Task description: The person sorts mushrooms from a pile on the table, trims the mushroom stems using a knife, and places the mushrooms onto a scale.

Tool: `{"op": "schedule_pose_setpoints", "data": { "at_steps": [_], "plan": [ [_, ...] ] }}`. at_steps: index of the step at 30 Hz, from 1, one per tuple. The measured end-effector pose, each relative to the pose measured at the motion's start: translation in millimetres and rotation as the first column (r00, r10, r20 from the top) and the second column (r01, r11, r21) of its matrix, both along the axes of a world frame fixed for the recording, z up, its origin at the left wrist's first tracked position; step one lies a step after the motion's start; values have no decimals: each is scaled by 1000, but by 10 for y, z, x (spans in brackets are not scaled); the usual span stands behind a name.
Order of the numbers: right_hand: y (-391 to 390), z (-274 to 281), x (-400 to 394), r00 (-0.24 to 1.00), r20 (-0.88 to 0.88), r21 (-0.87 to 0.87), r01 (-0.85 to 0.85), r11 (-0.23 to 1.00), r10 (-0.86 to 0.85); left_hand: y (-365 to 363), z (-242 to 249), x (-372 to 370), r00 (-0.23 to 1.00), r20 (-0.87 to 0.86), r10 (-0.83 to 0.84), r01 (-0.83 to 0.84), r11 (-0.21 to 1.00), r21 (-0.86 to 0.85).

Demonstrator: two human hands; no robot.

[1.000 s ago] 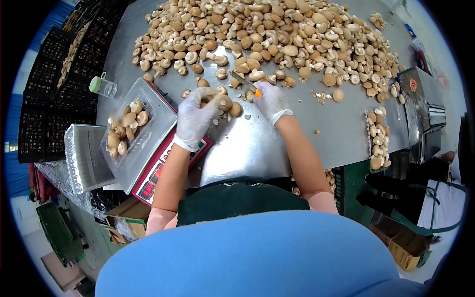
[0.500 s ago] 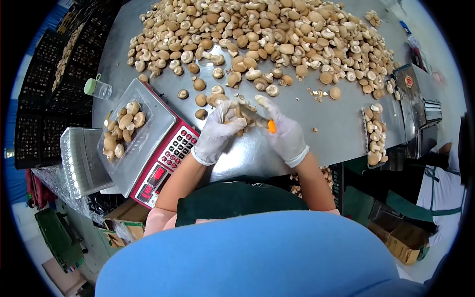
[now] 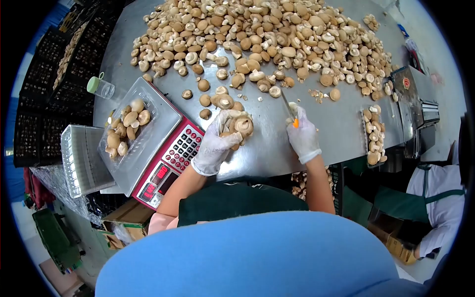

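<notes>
My left hand [image 3: 215, 146], in a whitish glove, is wrapped round several mushrooms [image 3: 243, 125] above the metal table. My gloved right hand [image 3: 303, 135] is closed on a knife [image 3: 295, 121] with an orange part at its handle; its thin blade points up and left, apart from the mushrooms. Loose mushrooms [image 3: 222, 101] lie just beyond my left hand. A large heap of mushrooms [image 3: 267, 34] covers the far part of the table. To the left, a clear tray with mushrooms [image 3: 129, 119] rests on a red scale [image 3: 170, 158].
Empty clear trays [image 3: 81, 161] are stacked left of the scale, near a green-capped bottle [image 3: 101, 88]. Black crates [image 3: 42, 99] stand at the far left. On the right are a filled tray [image 3: 374, 133], a metal machine [image 3: 413, 94] and another person [image 3: 435, 193] in an apron.
My right hand has moved right with the knife, away from my left hand. The mushrooms in my left hand now show more clearly. The other person's arm reaches lower beside a box.
</notes>
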State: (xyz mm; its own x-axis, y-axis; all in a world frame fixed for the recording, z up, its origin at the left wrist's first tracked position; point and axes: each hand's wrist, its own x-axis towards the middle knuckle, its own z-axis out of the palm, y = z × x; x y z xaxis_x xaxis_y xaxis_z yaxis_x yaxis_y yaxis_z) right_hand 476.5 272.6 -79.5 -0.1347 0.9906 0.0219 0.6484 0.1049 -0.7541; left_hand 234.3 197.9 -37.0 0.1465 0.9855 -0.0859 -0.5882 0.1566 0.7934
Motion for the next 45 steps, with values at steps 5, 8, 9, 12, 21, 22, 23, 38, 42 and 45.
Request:
{"op": "schedule_pose_setpoints", "data": {
  "at_steps": [5,8,9,12,21,22,23,38,42,45],
  "plan": [
    [-401,566,-325,965,56,5,-256,967,255,-30,-54,41,991,-121,61,-63,998,-10],
    [-487,579,-572,926,-93,153,-351,924,367,-93,-16,142,952,-228,206,-185,976,112],
    [-494,539,-619,926,-75,126,-359,925,370,-114,3,145,951,-230,206,-184,976,112],
    [-490,481,-656,919,-69,128,-379,917,389,-142,-18,138,944,-225,241,-216,968,130],
    [-517,434,-652,924,-35,119,-374,920,381,-134,6,216,911,-293,290,-261,956,134],
    [-525,442,-647,933,-9,105,-356,929,359,-138,-5,223,912,-292,287,-258,957,132],
    [-511,433,-622,934,-9,104,-354,930,356,-146,-26,227,917,-280,284,-251,956,149],
    [-360,237,-286,976,36,170,-218,961,215,-318,-134,17,983,-183,25,-49,990,-129],
    [-110,51,-16,914,378,-41,-141,989,146,-588,-28,-150,980,-141,-142,110,971,-212],
    [-33,184,11,788,610,-4,-102,995,83,-767,25,-295,960,-168,-224,167,940,-298]
  ]
}}
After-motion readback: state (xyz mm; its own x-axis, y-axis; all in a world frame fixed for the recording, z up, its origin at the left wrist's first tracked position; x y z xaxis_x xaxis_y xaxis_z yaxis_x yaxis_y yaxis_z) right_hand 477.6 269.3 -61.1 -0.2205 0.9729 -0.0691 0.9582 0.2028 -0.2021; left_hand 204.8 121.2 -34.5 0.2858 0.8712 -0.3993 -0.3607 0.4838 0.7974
